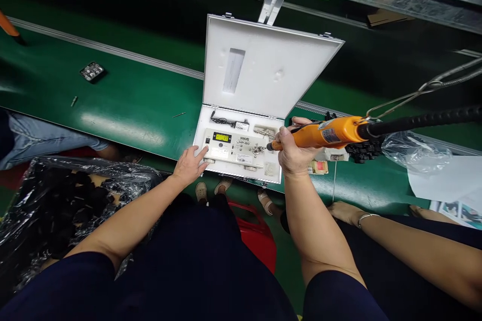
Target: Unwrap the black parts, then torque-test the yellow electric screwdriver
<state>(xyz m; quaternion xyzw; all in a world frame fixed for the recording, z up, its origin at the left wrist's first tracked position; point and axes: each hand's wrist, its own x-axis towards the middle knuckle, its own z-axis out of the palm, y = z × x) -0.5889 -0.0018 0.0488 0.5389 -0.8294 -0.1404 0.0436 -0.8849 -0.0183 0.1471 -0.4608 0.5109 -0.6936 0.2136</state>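
An orange electric screwdriver [335, 132] is in my right hand [295, 153], its fingers wrapped round the front of the body. The tip points left and meets the metal socket [258, 150] of a HIOS torque tester [229, 155]; whether it is fully seated I cannot tell. My left hand [189, 164] rests at the tester's left end with fingers apart, the index fingertip by a small button under the switch. The tester's yellow display [222, 137] is lit. It lies in the foam of an open case [259, 65], with a black-corded adapter [241, 125] behind it.
Left on the green bench [143, 93] are a small tray of metal parts [92, 71], a bit [179, 115] and a small metal piece [74, 101]. Black parts [363, 149] and plastic wrap [416, 153] lie right. A co-worker's arm [406, 241] is at right; a plastic-lined box [75, 210] stands left.
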